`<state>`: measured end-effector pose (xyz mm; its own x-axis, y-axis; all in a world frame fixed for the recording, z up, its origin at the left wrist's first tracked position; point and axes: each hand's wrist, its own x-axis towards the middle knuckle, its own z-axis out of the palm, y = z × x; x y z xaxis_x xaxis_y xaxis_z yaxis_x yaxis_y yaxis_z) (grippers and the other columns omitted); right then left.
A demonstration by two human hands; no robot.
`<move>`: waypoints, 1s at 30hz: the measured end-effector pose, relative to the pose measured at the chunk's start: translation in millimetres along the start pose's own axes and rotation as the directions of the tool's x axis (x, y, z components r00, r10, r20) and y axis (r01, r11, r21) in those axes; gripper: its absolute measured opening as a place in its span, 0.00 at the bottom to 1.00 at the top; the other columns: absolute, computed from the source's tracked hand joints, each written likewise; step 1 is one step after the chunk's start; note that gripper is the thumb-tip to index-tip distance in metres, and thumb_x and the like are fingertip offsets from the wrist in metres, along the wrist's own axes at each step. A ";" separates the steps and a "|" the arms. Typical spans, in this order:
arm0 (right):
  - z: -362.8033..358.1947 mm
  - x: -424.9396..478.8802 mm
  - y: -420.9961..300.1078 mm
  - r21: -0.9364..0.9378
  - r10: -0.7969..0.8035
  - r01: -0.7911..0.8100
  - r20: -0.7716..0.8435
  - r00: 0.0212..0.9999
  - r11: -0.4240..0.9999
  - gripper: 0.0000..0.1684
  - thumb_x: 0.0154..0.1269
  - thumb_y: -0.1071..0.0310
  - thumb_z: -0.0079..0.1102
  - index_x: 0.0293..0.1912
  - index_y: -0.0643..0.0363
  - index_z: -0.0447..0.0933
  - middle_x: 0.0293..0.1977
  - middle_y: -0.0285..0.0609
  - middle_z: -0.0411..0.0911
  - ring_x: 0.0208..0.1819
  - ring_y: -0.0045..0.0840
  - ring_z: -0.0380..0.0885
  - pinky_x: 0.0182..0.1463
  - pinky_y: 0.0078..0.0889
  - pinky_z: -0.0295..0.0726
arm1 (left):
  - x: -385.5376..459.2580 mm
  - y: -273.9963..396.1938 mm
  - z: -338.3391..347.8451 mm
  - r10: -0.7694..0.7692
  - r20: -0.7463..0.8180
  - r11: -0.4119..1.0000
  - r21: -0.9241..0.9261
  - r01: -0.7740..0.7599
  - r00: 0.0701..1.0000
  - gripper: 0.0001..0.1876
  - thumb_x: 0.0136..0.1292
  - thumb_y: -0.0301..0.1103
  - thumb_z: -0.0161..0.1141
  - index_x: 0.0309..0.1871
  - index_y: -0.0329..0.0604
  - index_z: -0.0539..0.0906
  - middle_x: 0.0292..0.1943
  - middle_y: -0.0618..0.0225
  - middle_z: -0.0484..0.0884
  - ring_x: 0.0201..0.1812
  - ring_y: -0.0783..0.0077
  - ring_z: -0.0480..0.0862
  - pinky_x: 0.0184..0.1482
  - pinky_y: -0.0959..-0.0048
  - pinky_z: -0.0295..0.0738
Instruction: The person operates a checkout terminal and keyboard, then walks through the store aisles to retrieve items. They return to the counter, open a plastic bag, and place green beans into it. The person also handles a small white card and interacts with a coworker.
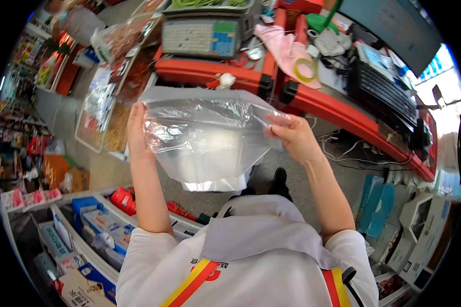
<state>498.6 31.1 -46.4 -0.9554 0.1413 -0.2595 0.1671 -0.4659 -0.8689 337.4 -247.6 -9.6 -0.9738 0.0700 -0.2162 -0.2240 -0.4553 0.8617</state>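
Stretched between my hands is a clear plastic bag (199,130), held above the floor in front of my body. At its left edge my left hand (139,128) grips the film, thumb upward. My right hand (290,132) pinches the bag's right edge between thumb and fingers and looks slightly blurred. Through the film a pale white shape (211,161) shows in the lower middle; whether it is inside the bag or behind it I cannot tell. The bag's upper edge reaches just below the red counter edge (211,73).
A weighing scale (199,36) with a keypad stands on the counter. Right of it are a pink cloth (282,46), a tape roll (304,70), a keyboard (384,90) and a monitor (399,28). Food bins (117,126) lie left; shelves with boxes (107,226) are beside me. A person (78,23) is far left.
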 end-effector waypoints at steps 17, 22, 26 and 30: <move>-187.7 -188.8 -45.2 0.310 -0.011 0.118 -0.326 0.945 0.943 0.06 0.59 0.78 0.53 0.38 0.66 0.74 0.30 0.39 0.76 0.29 0.21 0.76 0.36 0.22 0.76 | -191.0 -206.4 256.3 -0.065 0.788 0.724 0.459 -0.515 0.612 0.07 0.63 0.33 0.54 0.38 0.40 0.71 0.28 0.69 0.73 0.29 0.79 0.73 0.31 0.77 0.70; -218.8 -220.9 -84.7 0.116 -0.152 0.194 -0.294 0.944 0.974 0.10 0.53 0.79 0.59 0.38 0.66 0.73 0.31 0.40 0.77 0.29 0.18 0.75 0.35 0.19 0.75 | -272.8 -229.6 317.5 -0.298 0.823 0.862 0.450 -0.235 0.483 0.14 0.61 0.34 0.59 0.41 0.37 0.67 0.31 0.69 0.74 0.34 0.84 0.74 0.35 0.82 0.71; -242.0 -235.3 -88.5 -0.184 -0.294 0.237 -0.414 0.861 0.954 0.05 0.55 0.76 0.59 0.34 0.65 0.74 0.26 0.36 0.77 0.28 0.13 0.73 0.32 0.15 0.72 | -295.3 -240.7 348.3 -0.307 0.795 0.803 0.512 -0.305 0.523 0.14 0.58 0.33 0.62 0.38 0.36 0.69 0.30 0.68 0.77 0.33 0.82 0.77 0.37 0.81 0.73; -260.0 -244.0 -81.2 -0.065 -0.218 0.209 -0.350 0.911 0.976 0.08 0.60 0.78 0.53 0.41 0.68 0.74 0.32 0.39 0.78 0.34 0.18 0.76 0.38 0.18 0.75 | -290.3 -266.8 348.8 -0.365 0.738 0.784 0.573 -0.241 0.568 0.11 0.57 0.31 0.63 0.36 0.35 0.74 0.31 0.67 0.80 0.34 0.81 0.79 0.36 0.81 0.75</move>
<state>781.5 261.6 -22.2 -0.8216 0.5360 -0.1940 -0.0207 -0.3681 -0.9296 666.5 163.2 -16.7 -0.4993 0.8608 -0.0983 0.0370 0.1345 0.9902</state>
